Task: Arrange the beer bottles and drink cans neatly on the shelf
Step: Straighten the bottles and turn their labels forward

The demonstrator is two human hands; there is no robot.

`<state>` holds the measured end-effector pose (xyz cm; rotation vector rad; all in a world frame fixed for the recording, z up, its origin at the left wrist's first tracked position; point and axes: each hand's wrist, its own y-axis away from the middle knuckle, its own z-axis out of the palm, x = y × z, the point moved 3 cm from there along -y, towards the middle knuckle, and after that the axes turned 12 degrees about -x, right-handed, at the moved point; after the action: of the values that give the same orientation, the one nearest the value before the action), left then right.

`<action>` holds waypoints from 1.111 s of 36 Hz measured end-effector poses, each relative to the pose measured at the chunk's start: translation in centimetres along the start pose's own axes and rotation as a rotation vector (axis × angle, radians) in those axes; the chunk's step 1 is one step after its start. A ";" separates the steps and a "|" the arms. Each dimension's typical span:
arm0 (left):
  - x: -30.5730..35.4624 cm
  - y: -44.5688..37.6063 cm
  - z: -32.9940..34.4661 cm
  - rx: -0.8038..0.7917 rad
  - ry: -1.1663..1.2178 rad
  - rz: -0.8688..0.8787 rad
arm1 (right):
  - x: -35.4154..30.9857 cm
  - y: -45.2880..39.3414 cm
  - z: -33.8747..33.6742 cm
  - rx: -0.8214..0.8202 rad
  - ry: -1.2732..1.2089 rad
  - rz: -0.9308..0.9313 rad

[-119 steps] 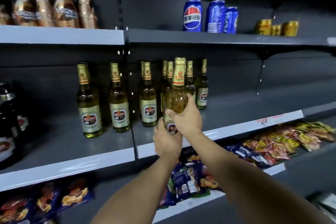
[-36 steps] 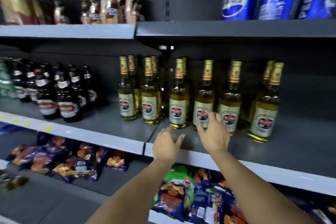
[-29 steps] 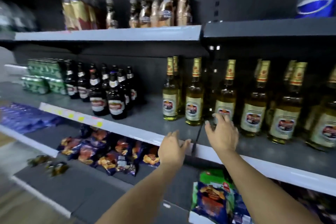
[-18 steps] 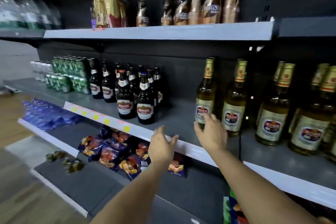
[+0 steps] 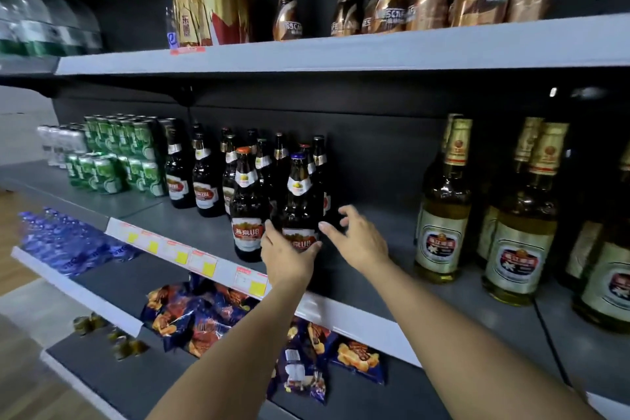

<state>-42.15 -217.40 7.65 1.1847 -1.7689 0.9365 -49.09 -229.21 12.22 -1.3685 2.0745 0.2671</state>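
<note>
a knock-over is judged the main risk here: the dark beer bottle (image 5: 300, 201) stands at the front of a tight cluster of dark bottles (image 5: 218, 177), with a twin bottle (image 5: 246, 204) just to the left of the gripping fingers, and a sideways drag or a tilt at the base could be passed on to its neighbours. a slip is also judged possible, since the bottle is taken only low down, around the label, while its tall neck is left unsupported above the fingers. the shelf (image 5: 453, 303) edge lies just beneath the wrist, so a bottle pulled forward too far could be tipped off the front.

the left hand (image 5: 286, 259) is wrapped around the lower body of the dark beer bottle, the thumb laid on one side and the fingers curled round the other, over the label. whether the bottle is lifted clear of the shelf cannot be told, as its base is hidden behind the hand.

the right hand (image 5: 358, 242) is held spread and relaxed, fingers apart, just to the right of the bottle; nothing is held, and no contact is plainly seen.

further right of those fingers, well apart, the gold-capped bottles (image 5: 443, 215) are stood. to the far left, the green cans (image 5: 119, 153) are stacked.
</note>
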 end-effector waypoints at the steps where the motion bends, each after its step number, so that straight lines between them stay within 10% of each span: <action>1: -0.3 -0.6 -0.1 -0.035 0.003 0.008 | -0.5 -0.4 0.5 -0.001 -0.028 0.001; 25: 3.5 -3.4 7.7 -0.565 0.095 0.230 | 0.9 -1.9 -1.2 0.337 -0.026 0.371; 40: 3.6 -9.6 11.7 -0.482 0.044 0.224 | 4.7 -9.4 -1.8 0.301 -0.094 0.398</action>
<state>-36.42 -231.82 7.43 0.6657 -1.9738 0.5995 -42.72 -237.73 12.37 -0.7488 2.1888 0.1705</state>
